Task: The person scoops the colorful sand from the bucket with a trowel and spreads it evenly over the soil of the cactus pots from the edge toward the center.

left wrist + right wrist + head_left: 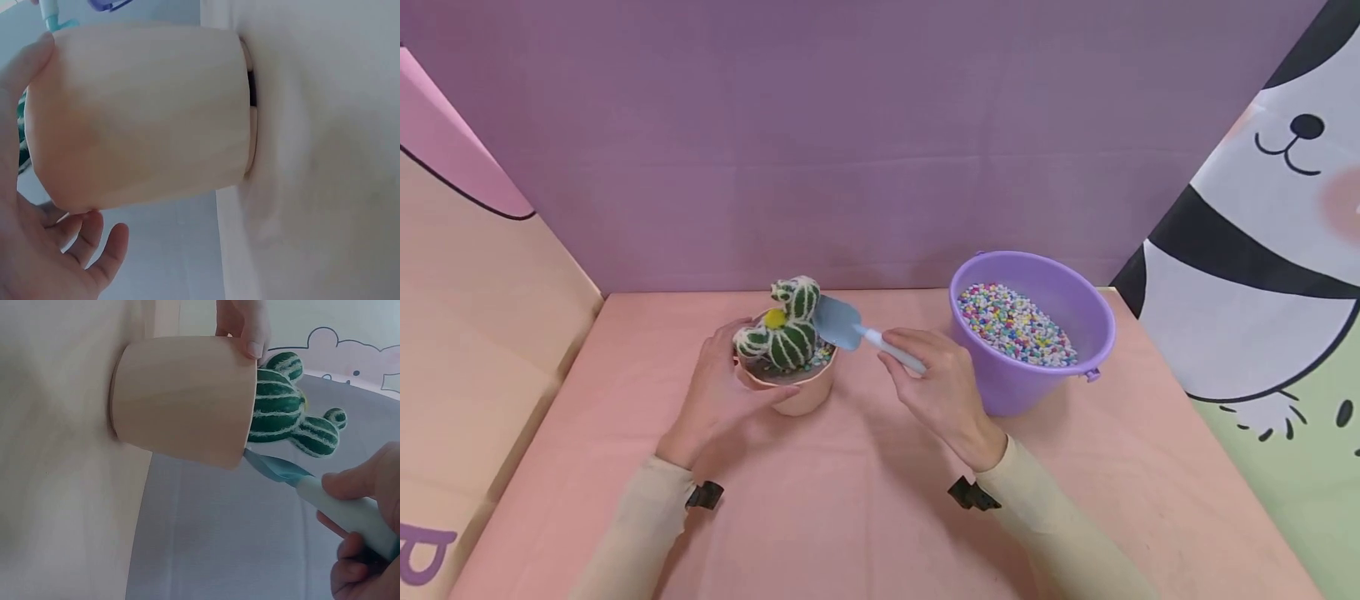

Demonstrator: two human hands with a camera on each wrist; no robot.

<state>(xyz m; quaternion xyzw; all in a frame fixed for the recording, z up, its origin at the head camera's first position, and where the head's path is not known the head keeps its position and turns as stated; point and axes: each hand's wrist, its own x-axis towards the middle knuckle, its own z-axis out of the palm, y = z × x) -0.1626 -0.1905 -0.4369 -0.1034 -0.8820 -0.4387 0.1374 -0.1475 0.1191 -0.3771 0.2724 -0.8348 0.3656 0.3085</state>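
A green cactus with white fuzzy ridges and a yellow flower (775, 318) stands in a peach flower pot (805, 395) on the left. My left hand (718, 379) grips the pot at its upper part, thumb along the near rim and fingers round the other side. My right hand (942, 385) holds a toy trowel by its pale handle (350, 515). The trowel's blue-grey blade (838, 322) is at the pot's right rim, beside the cactus. Colored beads (820, 357) show inside the pot around the cactus base. In the right wrist view the blade tip meets the rim.
A purple bucket (1003, 387) stands right of my right hand, partly filled with small multicolored beads (1015, 325). Pink cloth (865, 517) covers the table. A purple backdrop (865, 150) rises behind, with cartoon-printed panels on both sides.
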